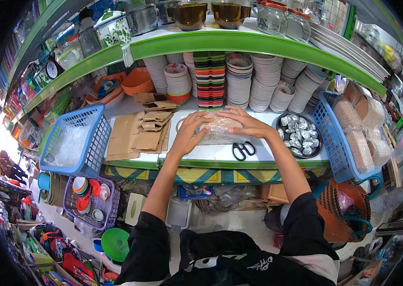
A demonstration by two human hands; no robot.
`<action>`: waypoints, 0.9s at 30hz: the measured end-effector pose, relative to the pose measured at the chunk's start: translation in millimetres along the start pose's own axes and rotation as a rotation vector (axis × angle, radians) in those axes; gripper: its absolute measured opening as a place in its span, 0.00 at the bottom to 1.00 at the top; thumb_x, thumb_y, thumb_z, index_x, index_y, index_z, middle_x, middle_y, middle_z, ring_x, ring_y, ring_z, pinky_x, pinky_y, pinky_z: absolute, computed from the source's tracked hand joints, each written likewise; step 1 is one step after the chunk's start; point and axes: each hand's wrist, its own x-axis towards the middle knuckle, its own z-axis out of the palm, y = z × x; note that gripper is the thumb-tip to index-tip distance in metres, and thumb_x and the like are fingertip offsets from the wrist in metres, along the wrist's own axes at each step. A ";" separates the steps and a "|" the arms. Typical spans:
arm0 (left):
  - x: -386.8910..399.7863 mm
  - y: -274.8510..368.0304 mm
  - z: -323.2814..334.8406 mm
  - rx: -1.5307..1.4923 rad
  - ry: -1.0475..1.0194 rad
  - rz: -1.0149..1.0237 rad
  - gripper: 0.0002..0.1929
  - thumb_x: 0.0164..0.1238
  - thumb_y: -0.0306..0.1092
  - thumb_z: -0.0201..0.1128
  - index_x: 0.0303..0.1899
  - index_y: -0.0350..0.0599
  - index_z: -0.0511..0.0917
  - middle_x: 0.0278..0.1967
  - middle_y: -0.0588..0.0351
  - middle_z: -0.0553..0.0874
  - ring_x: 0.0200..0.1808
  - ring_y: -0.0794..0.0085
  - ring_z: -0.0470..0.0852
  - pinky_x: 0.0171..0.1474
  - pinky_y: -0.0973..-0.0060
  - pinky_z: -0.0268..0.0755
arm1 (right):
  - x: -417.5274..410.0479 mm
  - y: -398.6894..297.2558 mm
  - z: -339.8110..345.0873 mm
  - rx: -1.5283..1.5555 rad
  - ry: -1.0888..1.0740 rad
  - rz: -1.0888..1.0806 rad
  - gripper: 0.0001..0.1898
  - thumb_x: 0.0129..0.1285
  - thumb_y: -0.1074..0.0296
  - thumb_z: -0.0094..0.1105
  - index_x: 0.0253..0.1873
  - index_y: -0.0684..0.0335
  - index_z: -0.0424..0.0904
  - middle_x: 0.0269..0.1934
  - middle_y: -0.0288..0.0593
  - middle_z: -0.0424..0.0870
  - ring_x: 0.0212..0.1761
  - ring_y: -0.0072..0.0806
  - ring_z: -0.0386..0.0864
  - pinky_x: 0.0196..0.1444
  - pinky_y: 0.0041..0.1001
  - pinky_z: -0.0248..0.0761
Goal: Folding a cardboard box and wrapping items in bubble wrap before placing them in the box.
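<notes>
A parcel in clear bubble wrap [219, 132] lies on the white shelf in front of me. My left hand [191, 130] rests on its left end with the fingers spread. From the right, my right hand [249, 123] lies over its upper right part, thumb and fingers apart. What is inside the wrap cannot be made out. Just below the parcel are black-handled scissors [243, 151], near the shelf's front edge. To the left lie folded brown paper pieces [124, 136], some stacked. On the right stands a round dark tray [310, 156] of small silver foil-like pieces.
A blue plastic basket [94, 143] with bubble wrap stands left; another blue basket [333, 153] on the right holds wrapped parcels. Stacked bowls [239, 85] line the back, under a green-edged upper shelf [223, 43]. A woven bag [344, 214] stands below right.
</notes>
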 end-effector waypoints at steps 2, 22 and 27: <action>0.4 -0.7 0.3 0.015 -0.001 0.003 0.15 0.68 0.41 0.60 0.52 0.47 0.81 0.60 0.49 0.76 0.64 0.54 0.70 0.68 0.59 0.57 | -1.3 2.4 3.2 -0.238 0.038 -0.095 0.40 0.55 0.42 0.68 0.73 0.38 0.63 0.68 0.56 0.58 0.72 0.50 0.56 0.74 0.42 0.52; 22.3 44.6 21.5 -0.825 -0.193 -0.328 0.19 0.71 0.45 0.53 0.54 0.41 0.74 0.48 0.57 0.77 0.53 0.74 0.72 0.62 0.77 0.58 | -74.6 -64.3 -5.1 0.048 0.215 0.161 0.26 0.66 0.51 0.59 0.67 0.51 0.73 0.52 0.49 0.76 0.57 0.37 0.72 0.63 0.30 0.62; 38.7 66.4 56.3 -0.934 -0.308 -0.373 0.19 0.71 0.47 0.51 0.49 0.39 0.76 0.44 0.57 0.79 0.50 0.74 0.72 0.59 0.78 0.59 | -127.8 -62.4 0.6 0.424 0.321 0.393 0.29 0.67 0.45 0.56 0.68 0.53 0.71 0.60 0.49 0.74 0.61 0.35 0.71 0.61 0.29 0.64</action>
